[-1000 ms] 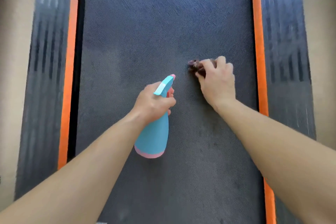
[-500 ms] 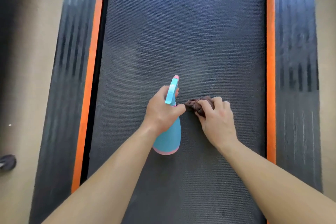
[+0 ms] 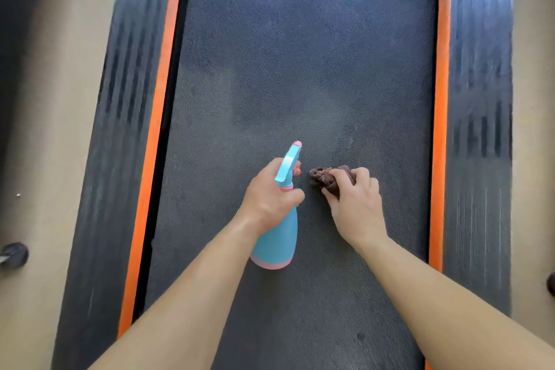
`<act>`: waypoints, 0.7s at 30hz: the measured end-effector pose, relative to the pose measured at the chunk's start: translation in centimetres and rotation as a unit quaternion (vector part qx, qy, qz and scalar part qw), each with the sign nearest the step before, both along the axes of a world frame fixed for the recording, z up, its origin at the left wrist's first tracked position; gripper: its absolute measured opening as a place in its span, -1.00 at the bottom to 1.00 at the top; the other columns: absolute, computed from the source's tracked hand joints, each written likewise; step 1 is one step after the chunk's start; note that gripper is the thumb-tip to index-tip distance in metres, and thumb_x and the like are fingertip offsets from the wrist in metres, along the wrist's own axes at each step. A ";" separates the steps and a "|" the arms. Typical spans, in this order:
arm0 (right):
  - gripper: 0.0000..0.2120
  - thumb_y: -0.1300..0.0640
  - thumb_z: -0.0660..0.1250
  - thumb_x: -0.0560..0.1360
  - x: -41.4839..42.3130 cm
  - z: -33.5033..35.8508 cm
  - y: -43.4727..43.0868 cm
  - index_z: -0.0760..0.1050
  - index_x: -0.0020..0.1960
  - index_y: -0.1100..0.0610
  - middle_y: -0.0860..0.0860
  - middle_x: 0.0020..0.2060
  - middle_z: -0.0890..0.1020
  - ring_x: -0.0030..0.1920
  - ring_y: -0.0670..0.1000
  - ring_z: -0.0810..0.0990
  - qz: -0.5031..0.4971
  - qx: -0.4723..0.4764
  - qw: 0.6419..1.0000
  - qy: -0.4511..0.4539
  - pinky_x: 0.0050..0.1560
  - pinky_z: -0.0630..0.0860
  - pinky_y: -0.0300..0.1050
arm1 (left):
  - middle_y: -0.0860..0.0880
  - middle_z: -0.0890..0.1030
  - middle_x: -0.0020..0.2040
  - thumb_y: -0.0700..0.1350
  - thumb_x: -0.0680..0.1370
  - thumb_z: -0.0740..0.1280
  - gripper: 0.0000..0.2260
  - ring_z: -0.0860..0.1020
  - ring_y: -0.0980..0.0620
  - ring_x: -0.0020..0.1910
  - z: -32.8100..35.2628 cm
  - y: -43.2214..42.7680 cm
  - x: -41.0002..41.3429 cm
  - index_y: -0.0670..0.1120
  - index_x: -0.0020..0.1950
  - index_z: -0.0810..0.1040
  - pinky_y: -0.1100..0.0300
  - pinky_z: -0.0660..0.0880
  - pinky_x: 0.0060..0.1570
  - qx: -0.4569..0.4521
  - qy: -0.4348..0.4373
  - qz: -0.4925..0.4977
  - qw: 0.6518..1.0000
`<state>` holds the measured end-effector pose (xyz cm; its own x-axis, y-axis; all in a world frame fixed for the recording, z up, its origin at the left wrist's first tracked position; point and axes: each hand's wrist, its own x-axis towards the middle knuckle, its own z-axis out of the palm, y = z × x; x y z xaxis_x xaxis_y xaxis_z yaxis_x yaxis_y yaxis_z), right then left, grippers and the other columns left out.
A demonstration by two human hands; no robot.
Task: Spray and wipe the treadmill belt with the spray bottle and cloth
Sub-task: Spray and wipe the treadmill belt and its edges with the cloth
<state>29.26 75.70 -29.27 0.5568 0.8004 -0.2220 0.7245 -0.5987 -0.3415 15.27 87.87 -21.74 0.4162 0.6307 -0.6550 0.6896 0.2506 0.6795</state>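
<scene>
Over a treadmill belt (image 3: pixel 300 54), the left hand (image 3: pixel 267 195) clasps a blue spray bottle (image 3: pixel 277 245) while the right hand (image 3: pixel 357 204) bunches a brown cloth (image 3: pixel 326 179) against it.

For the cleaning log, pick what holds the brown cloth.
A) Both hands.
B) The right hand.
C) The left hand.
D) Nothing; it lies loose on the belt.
B: the right hand grips the bunched brown cloth, while the left hand holds only the blue spray bottle.
</scene>
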 end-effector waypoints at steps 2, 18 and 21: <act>-0.64 -0.07 0.41 0.53 0.0 0.2 -0.2 0.53 0.27 0.02 0.16 0.11 0.44 0.02 0.26 0.45 -0.003 -0.007 1.000 0.011 -0.04 0.56 0.18 | 0.16 0.63 -0.07 -0.11 0.37 0.44 -0.71 0.57 0.17 -0.19 0.2 -0.2 0.1 0.14 0.05 0.57 0.22 0.48 -0.10 -0.006 0.022 -0.021 1.000; -0.54 -0.07 0.33 0.59 7.6 1.0 10.8 0.37 0.44 0.01 0.20 0.26 0.40 0.20 0.28 0.40 -0.036 0.105 0.994 -0.001 0.25 0.41 0.18 | 0.11 0.70 -0.03 -0.07 0.27 0.34 -0.65 0.70 0.04 -0.31 0.1 2.1 -1.8 0.11 0.05 0.62 0.04 0.66 0.01 -0.040 0.024 0.027 0.999; -0.45 -0.14 0.25 0.61 8.4 0.2 13.9 0.21 0.53 -0.03 0.15 0.34 0.38 0.25 0.26 0.37 -0.034 0.044 0.998 -0.043 0.24 0.38 0.21 | 0.21 0.68 -0.06 -0.08 0.27 0.33 -0.64 0.66 0.07 -0.33 0.0 3.5 -1.7 0.23 0.02 0.57 -0.07 0.68 0.06 -0.032 0.002 0.039 0.999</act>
<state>37.68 89.61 -29.09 0.6245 0.7743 -0.1022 0.7120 -0.6182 -0.3329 13.53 91.38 -21.77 0.3651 0.6173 -0.6969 0.6690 0.3466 0.6575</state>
